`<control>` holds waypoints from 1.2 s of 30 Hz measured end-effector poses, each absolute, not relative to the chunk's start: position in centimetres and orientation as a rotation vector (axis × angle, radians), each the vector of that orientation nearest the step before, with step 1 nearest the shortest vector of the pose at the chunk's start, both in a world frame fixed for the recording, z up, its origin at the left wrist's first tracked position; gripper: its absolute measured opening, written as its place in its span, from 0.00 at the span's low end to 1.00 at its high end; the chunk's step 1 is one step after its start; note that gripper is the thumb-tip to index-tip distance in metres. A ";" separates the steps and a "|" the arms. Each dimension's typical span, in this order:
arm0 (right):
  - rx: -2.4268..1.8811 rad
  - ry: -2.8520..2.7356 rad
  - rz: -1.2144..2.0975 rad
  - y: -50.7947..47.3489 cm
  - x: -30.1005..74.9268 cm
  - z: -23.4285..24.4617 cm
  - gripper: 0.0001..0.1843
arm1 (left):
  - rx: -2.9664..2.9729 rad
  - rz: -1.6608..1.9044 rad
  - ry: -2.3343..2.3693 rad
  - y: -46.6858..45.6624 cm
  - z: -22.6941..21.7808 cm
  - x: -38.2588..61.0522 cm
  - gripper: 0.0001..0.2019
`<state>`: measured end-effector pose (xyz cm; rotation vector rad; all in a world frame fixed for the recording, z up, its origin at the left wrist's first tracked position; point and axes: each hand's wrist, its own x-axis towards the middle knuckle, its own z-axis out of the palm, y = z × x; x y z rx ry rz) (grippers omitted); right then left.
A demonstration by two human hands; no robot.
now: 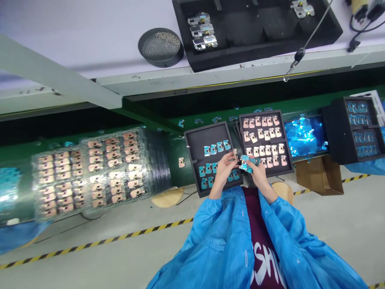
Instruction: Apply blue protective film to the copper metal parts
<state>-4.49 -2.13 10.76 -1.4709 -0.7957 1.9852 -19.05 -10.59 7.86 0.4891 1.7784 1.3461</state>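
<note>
My left hand pinches a small copper-coloured metal plate between its fingertips. My right hand is closed on several blue-filmed metal plates, close beside the left fingertips. Both hands are over the inner edges of two black trays. Under the left hand, the left black tray holds rows of blue-faced plates. By the right hand, the right black tray carries rows of copper-coloured plates.
Clear plastic trays of copper plates are stacked at left. Loose plates lie on the green bench. To the right are a pile of blue film, a cardboard box and stacked black trays. A cord with a hook hangs above.
</note>
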 end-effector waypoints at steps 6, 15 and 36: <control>-1.503 -0.775 1.924 -0.9 -1.3 11.0 0.27 | 0.604 1.192 2.117 -8.1 4.3 -29.1 0.07; -1.643 -0.715 1.717 -2.5 1.6 11.7 0.29 | 0.952 1.046 2.199 -1.2 -0.8 -34.8 0.13; -1.494 -0.795 1.824 -2.1 -6.5 10.2 0.27 | 0.532 1.219 1.593 -10.0 6.4 -17.6 0.20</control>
